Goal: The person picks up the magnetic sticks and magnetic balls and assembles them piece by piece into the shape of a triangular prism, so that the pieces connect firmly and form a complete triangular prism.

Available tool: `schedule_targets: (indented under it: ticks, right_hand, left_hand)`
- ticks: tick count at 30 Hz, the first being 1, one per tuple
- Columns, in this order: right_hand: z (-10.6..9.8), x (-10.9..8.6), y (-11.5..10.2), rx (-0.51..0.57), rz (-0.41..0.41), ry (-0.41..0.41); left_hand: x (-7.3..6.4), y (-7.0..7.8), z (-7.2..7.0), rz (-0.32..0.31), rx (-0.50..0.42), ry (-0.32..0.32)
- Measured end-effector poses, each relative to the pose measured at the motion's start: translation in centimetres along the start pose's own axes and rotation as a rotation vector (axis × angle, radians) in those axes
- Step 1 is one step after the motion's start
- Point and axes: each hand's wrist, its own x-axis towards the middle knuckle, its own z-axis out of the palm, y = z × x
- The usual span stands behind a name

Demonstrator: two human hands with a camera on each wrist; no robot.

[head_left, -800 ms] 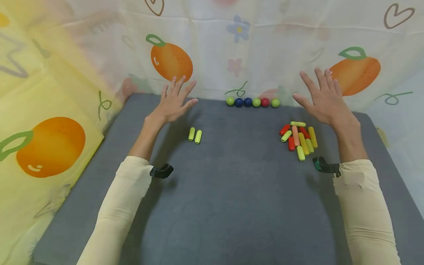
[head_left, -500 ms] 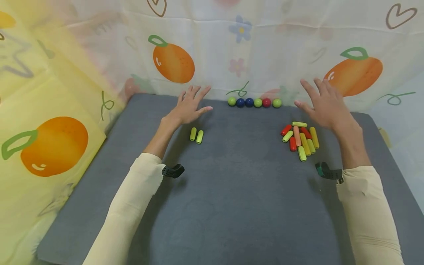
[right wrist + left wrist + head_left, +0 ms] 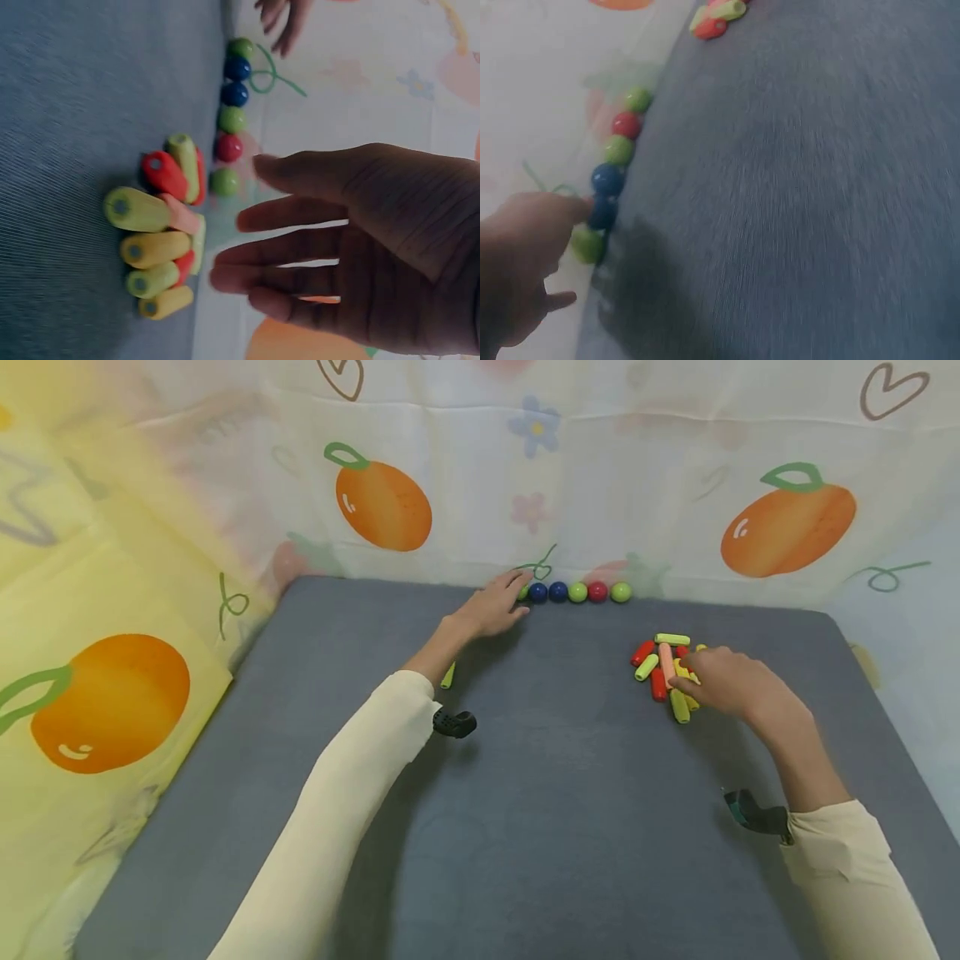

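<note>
At the back of the table stands a row of round beads. My left hand [image 3: 491,606] reaches over its left end, fingertips close to the end green bead [image 3: 587,245] and the blue bead [image 3: 603,214] beside it; thumb and fingers are apart. Nothing shows in its grasp. Over a pile of tube-shaped beads at the right hovers my right hand [image 3: 727,681], fingers extended and covering part of the pile. In the right wrist view its thumb and fingers are spread, with yellow [image 3: 155,249], red [image 3: 164,172] and light green tubes beside them.
A light green tube bead [image 3: 447,676] lies beside my left forearm, which hides its neighbour. Behind the row hangs a white curtain [image 3: 465,468] printed with oranges, meeting the table's [image 3: 570,793] back edge. Yellow cloth [image 3: 150,577] borders the left side.
My left hand has moved right and down, to the row's left end. My right hand has come down and nearer, over the pile. The beads keep their places.
</note>
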Motion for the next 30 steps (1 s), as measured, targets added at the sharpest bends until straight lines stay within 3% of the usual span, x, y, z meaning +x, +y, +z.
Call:
schedule_targets:
  ticks: [4,6,8,14,18,25,30]
  right_hand:
    - [1.6,-0.6,-0.7,0.038,0.000,-0.080]
    - [2.4,-0.9,-0.9,0.045,-0.009,-0.097]
    - [3.2,-1.2,-0.9,0.037,-0.023,-0.094]
    - [3.8,-1.7,-0.7,0.057,-0.054,-0.019]
    - [4.1,-1.7,-1.0,0.060,-0.030,0.025]
    - [5.2,-1.7,-1.3,0.010,-0.080,0.036]
    - [5.2,-2.0,-1.0,0.020,-0.038,0.028]
  left_hand:
    - [1.2,0.5,0.9,-0.084,0.037,-0.090]
    - [1.4,0.5,1.3,-0.111,0.051,-0.097]
    - [1.4,0.5,1.7,-0.118,0.075,-0.074]
    - [1.1,0.1,2.3,-0.054,0.099,0.089]
    - [0.8,-0.1,2.3,-0.021,0.090,0.115]
    - [-1.2,0.8,2.1,0.010,0.029,0.052]
    - [-3.6,1.6,2.5,0.039,-0.021,0.052]
